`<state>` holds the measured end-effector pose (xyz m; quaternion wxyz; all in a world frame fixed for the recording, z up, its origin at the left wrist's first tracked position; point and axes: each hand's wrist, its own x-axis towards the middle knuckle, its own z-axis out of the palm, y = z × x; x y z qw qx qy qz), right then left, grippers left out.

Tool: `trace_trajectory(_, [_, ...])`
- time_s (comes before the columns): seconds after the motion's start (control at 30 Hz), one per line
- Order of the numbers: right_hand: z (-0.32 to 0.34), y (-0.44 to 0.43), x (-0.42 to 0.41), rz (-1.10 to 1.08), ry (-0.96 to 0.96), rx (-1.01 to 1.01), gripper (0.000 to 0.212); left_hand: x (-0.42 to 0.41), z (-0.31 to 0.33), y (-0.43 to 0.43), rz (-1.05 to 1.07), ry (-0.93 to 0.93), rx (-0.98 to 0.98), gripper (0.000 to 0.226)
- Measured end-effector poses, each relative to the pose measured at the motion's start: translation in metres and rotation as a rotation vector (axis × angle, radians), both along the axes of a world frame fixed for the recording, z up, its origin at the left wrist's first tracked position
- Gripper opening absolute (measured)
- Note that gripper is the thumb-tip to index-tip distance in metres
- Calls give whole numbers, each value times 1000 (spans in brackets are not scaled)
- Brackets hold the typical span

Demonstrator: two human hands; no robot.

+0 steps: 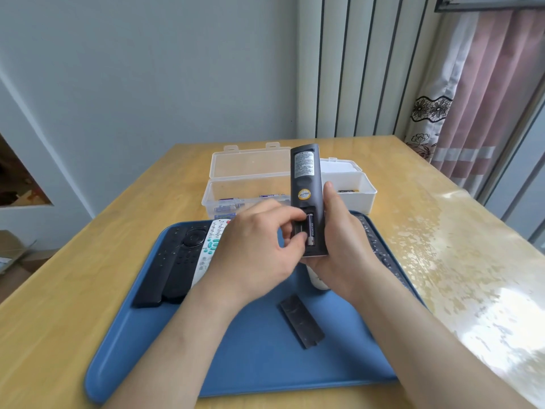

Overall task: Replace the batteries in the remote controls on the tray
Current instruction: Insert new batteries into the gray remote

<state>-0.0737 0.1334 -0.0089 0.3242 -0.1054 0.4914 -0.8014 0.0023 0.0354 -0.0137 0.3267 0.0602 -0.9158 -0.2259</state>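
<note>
A blue tray (259,364) lies on the wooden bench (88,261), and above its middle the right hand (339,246) grips one dark grey remote control (305,175), fingers wrapped round its lower half. The remote stands upright with its back to the camera and its battery compartment uncovered. One battery (311,231) sits in the right slot of that compartment. The left hand (253,246) reaches in from the tray's left, fingers curled, forefinger and thumb tips at the left slot and against the battery's ends; I cannot tell whether they pinch the battery or only touch it. One dark battery cover (302,324) lies flat on the tray, nearer the tray's front edge than the hands. At the tray's left side three remotes lie side by side: two black remotes (156,270) and one white remote (211,246) with teal buttons. One more dark remote (380,249) lies along the tray's right edge. A white rounded object (317,280) shows on the tray under the right hand, mostly hidden. Behind the tray's far edge stand two boxes: one clear plastic box (244,199), its lid open and several batteries inside, too small to count, and one white box (354,190) to its right.
</note>
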Motion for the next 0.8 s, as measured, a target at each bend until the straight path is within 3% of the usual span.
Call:
trace_trajectory(0.37, [1, 1, 1, -10, 98, 76, 49, 4, 5, -4, -126, 4, -51, 32])
trace_trajectory(0.57, [-1, 0, 2, 18, 160, 122, 56, 4, 7, 1, -132, -4, 77, 46])
trace_trajectory(0.8, [-3, -1, 5, 41, 192, 111, 56, 3, 6, -1, -164, -37, 308, 47])
